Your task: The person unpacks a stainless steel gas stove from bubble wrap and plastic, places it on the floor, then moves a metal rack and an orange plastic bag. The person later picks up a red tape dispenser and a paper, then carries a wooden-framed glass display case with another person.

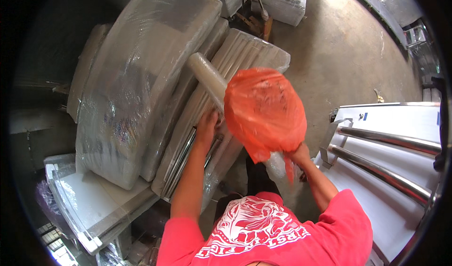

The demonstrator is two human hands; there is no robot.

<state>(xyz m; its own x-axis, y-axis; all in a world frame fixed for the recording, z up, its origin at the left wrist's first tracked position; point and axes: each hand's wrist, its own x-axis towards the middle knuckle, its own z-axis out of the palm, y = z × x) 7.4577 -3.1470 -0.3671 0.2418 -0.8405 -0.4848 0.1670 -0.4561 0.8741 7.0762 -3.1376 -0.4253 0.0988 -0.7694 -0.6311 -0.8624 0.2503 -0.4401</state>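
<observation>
A long tube wrapped in clear film (207,75) slants across in front of me, its middle covered by a crumpled orange plastic bag (266,108). My left hand (207,124) is at the tube's left side, fingers curled against it and partly hidden. At the bag's lower right edge, my right hand (297,155) is closed on the gathered orange plastic, close to the tube's near end. Below the tube lies a film-wrapped stack of long flat panels (226,68). Thin metal bars (182,160) lie along that stack beside my left forearm.
Large film-wrapped curved panels (141,73) lean at the left. A white wrapped panel (99,200) sits at the lower left. On the right, two shiny metal tubes (386,171) lie on a white board (348,171). Concrete floor (339,54) stretches behind, with another wrapped block (282,4) beyond.
</observation>
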